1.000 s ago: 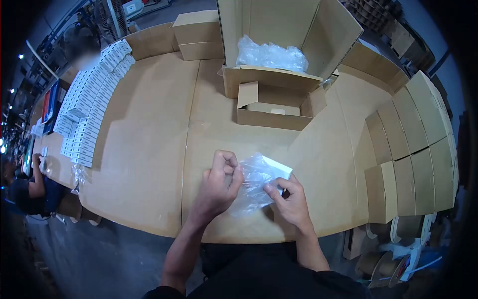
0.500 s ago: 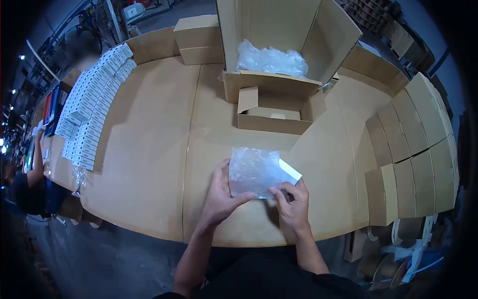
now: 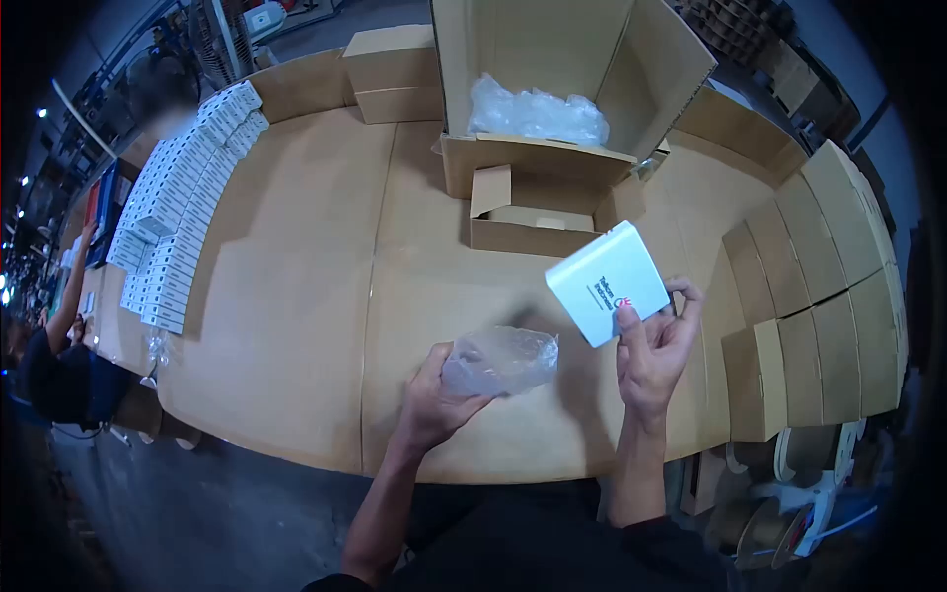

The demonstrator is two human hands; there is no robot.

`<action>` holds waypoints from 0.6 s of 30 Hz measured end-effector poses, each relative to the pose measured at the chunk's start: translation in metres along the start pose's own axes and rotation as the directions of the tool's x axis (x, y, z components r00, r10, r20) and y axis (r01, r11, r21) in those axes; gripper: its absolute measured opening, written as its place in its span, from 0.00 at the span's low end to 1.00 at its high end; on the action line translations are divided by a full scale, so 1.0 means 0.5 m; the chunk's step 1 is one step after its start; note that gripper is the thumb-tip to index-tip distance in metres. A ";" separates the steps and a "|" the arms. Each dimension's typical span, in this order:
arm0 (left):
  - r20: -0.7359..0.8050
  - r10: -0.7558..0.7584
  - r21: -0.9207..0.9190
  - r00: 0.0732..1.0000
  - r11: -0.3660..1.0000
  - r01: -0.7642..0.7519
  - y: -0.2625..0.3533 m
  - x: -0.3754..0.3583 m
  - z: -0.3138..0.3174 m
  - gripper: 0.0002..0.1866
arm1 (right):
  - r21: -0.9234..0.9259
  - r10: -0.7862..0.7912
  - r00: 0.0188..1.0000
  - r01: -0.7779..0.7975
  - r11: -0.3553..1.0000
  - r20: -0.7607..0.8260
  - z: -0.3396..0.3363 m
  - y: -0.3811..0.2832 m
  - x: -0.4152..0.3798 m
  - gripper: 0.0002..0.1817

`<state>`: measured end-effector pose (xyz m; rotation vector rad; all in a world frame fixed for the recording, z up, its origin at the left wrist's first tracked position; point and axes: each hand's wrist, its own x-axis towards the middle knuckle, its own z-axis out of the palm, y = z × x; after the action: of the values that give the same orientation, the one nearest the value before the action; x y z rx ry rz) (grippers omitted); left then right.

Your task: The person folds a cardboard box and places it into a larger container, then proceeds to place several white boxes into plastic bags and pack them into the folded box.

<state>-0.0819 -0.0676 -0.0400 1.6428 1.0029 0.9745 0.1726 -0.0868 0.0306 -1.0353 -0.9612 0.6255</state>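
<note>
My left hand (image 3: 429,405): partly closed, thumb along the near edge of a clear plastic bag (image 3: 503,363), fingers mostly hidden behind it. Bag is crumpled, held over the near middle of the cardboard-covered table (image 3: 296,306). Can't tell if its underside touches the table.

My right hand (image 3: 656,365): pinching a flat white device (image 3: 597,281) at its near right corner, thumb on the printed face, some fingers curled past the right edge, rest hidden. Device is tilted, face toward me, dark lettering plus small red mark. It's right of the bag and farther out, well apart from it.

Near right, below table level: spools (image 3: 760,533). Right side of table: stacked brown cartons (image 3: 829,286). Near left, beyond the table edge: a co-worker (image 3: 59,370), one arm stretched away from me. Left side: long stack of small white boxes (image 3: 173,212).

Past my hands, mid-table: low open carton (image 3: 538,237). Just behind it, tall open box (image 3: 676,74) with clear plastic (image 3: 543,116) inside. Far, left of that: closed carton (image 3: 400,74).
</note>
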 end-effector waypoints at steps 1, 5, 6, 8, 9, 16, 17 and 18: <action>-0.010 0.010 -0.001 1.000 1.000 -0.010 0.005 0.000 0.002 0.33 | 0.075 -0.029 1.000 0.029 0.997 -0.002 0.009 0.001 0.012 0.22; -0.029 0.067 0.011 0.997 0.998 -0.067 0.022 0.004 0.005 0.30 | 0.318 -0.030 0.996 0.003 0.948 0.081 0.064 -0.003 0.028 0.18; -0.030 0.084 0.018 0.996 0.996 -0.084 0.023 0.004 0.004 0.31 | 0.265 -0.039 0.992 0.005 0.964 0.124 0.083 -0.005 0.027 0.18; -0.011 0.034 0.020 0.999 0.999 -0.034 0.022 0.003 -0.003 0.30 | 0.245 0.013 0.974 -0.070 0.967 0.226 0.103 -0.014 0.023 0.19; -0.001 0.009 0.020 1.000 1.000 -0.009 0.021 0.003 -0.004 0.30 | 0.234 -0.006 0.965 -0.058 0.971 0.264 0.102 -0.008 0.025 0.18; -0.090 -0.029 -0.105 0.996 0.994 0.020 -0.007 0.012 0.001 0.28 | 0.154 0.022 0.930 -0.084 0.984 0.366 0.073 0.025 0.037 0.17; -0.094 -0.030 -0.095 0.995 0.995 0.021 -0.010 0.013 0.001 0.28 | 0.133 0.026 0.928 -0.081 0.988 0.371 0.068 0.027 0.040 0.17; -0.099 -0.029 -0.085 0.995 0.996 0.021 -0.012 0.015 0.002 0.27 | 0.113 0.029 0.926 -0.077 0.991 0.376 0.063 0.029 0.044 0.17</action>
<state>-0.0796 -0.0597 -0.0450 1.5211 1.0333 1.0770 0.1549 -0.0497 0.0312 -0.8459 -1.2113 0.9406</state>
